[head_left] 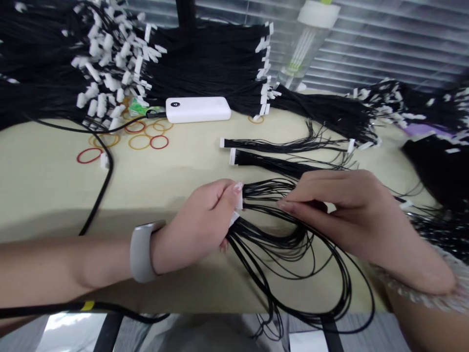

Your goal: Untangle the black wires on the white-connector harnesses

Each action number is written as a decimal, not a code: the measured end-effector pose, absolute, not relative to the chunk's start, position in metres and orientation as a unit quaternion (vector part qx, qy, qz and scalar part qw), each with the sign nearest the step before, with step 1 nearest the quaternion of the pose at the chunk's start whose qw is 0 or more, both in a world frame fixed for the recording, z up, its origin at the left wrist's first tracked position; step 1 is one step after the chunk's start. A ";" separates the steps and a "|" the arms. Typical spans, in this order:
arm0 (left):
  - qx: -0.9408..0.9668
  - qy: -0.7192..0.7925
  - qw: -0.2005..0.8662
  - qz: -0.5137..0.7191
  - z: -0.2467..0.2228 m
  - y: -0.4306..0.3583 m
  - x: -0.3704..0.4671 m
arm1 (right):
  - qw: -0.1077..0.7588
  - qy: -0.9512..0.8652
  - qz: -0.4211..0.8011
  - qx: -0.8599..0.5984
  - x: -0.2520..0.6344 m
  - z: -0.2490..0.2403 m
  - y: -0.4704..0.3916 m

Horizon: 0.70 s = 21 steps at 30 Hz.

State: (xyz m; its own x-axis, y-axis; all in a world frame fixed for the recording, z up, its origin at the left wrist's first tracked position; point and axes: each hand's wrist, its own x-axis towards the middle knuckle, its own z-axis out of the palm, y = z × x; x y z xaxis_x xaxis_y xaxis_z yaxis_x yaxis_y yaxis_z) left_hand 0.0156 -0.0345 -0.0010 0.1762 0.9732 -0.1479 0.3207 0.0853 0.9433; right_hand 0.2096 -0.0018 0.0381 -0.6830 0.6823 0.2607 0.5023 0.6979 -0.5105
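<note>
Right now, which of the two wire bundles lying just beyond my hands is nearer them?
The front bundle, partly behind your right hand; the back bundle lies closer to the white power bank.

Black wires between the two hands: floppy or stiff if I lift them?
The black wires will probably flop, since they bend in loose loops. They may snag one another, as thin strands cross. Each is likely light, being so slender.

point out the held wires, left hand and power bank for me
held wires [280,238]: head view, on the black bundle's curve between the hands
left hand [208,215]: head view, middle of its back
power bank [198,110]: head view, middle of its white casing
</note>
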 end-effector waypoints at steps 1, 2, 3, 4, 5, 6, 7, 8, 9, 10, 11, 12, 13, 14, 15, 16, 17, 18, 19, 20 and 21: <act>0.588 0.549 0.492 0.333 -0.001 -0.034 0.015 | 0.225 -0.896 0.189 -0.332 0.210 0.037 -0.001; 0.588 0.548 0.493 0.333 -0.001 -0.034 0.015 | 0.231 -0.899 0.169 -0.332 0.211 0.035 -0.001; 0.588 0.548 0.493 0.333 -0.001 -0.034 0.015 | 0.237 -0.902 0.146 -0.330 0.212 0.034 -0.001; 0.589 0.548 0.493 0.332 -0.001 -0.034 0.015 | 0.241 -0.906 0.120 -0.327 0.212 0.032 -0.002; 0.588 0.548 0.494 0.331 -0.001 -0.034 0.015 | 0.242 -0.910 0.096 -0.324 0.213 0.030 -0.002; 0.586 0.549 0.496 0.330 -0.001 -0.034 0.015 | 0.240 -0.913 0.073 -0.320 0.213 0.028 -0.003; 0.586 0.551 0.496 0.328 -0.001 -0.034 0.015 | 0.237 -0.917 0.053 -0.317 0.212 0.027 -0.004; 0.588 0.553 0.493 0.326 -0.001 -0.034 0.015 | 0.232 -0.920 0.039 -0.313 0.212 0.025 -0.005; 0.593 0.554 0.487 0.324 -0.001 -0.035 0.015 | 0.224 -0.923 0.032 -0.310 0.211 0.024 -0.006; 0.601 0.555 0.478 0.320 0.000 -0.035 0.015 | 0.216 -0.926 0.035 -0.309 0.210 0.023 -0.007; 0.612 0.554 0.468 0.316 0.000 -0.035 0.015 | 0.204 -0.928 0.044 -0.307 0.208 0.022 -0.008; 0.624 0.552 0.458 0.311 0.000 -0.035 0.016 | 0.188 -0.931 0.057 -0.306 0.207 0.021 -0.009; 0.633 0.550 0.451 0.306 0.001 -0.035 0.016 | 0.170 -0.934 0.071 -0.305 0.205 0.021 -0.010; 0.638 0.548 0.449 0.301 0.001 -0.035 0.016 | 0.152 -0.937 0.081 -0.304 0.203 0.020 -0.011; 0.639 0.547 0.451 0.297 0.001 -0.034 0.016 | 0.139 -0.939 0.085 -0.304 0.202 0.020 -0.011; 0.638 0.547 0.456 0.293 0.002 -0.034 0.017 | 0.131 -0.940 0.086 -0.303 0.200 0.019 -0.011; 0.636 0.547 0.462 0.289 0.002 -0.034 0.017 | 0.128 -0.941 0.084 -0.303 0.199 0.019 -0.011; 0.635 0.546 0.467 0.284 0.002 -0.033 0.017 | 0.129 -0.941 0.082 -0.302 0.198 0.019 -0.012; 0.636 0.545 0.469 0.279 0.002 -0.033 0.017 | 0.130 -0.941 0.079 -0.302 0.197 0.020 -0.012; 0.640 0.545 0.467 0.276 0.002 -0.033 0.017 | 0.131 -0.941 0.077 -0.302 0.196 0.020 -0.013; 0.644 0.544 0.464 0.272 0.001 -0.033 0.017 | 0.129 -0.942 0.076 -0.301 0.195 0.020 -0.013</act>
